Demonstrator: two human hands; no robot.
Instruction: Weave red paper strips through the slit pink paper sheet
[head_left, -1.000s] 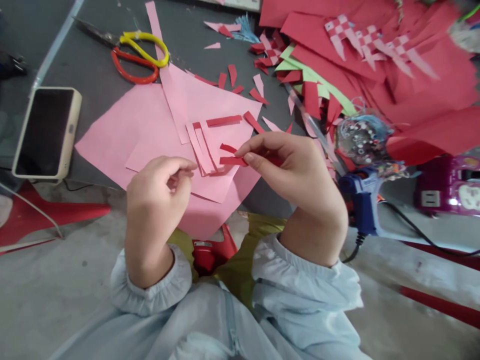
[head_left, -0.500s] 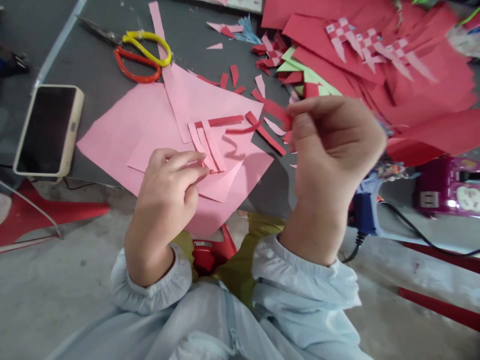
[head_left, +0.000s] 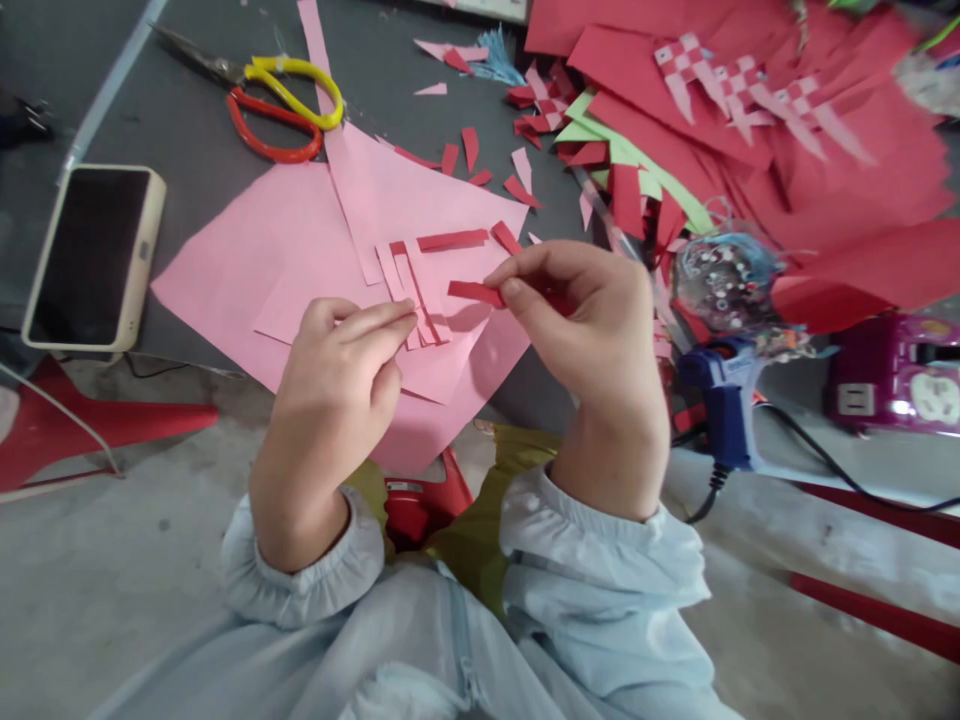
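Note:
Just right of the pink paper strips, my right hand (head_left: 589,325) pinches a red paper strip (head_left: 472,292) between thumb and fingertips. The free end of that strip points left. My left hand (head_left: 341,375) is open, its outstretched fingertips resting on the woven pink strips (head_left: 435,305), with its thumb curled in below. A red strip (head_left: 452,240) crosses the top of these pink strips. They lie over a pink sheet (head_left: 439,380), on top of a larger pink sheet (head_left: 217,230). My left fingertips hide part of the strips.
Scissors (head_left: 281,110) and a phone (head_left: 90,260) lie left. Paper scraps (head_left: 469,150) are scattered behind the pink sheets. Red sheets (head_left: 847,190) with checkered woven pieces (head_left: 679,65) on them fill the back right. A blue glue gun (head_left: 727,400) with its cord is near the right edge.
My right hand has moved left and down with the red strip, bringing it close to the pink strips. My left hand has stayed nearly still. The glue gun shows more fully.

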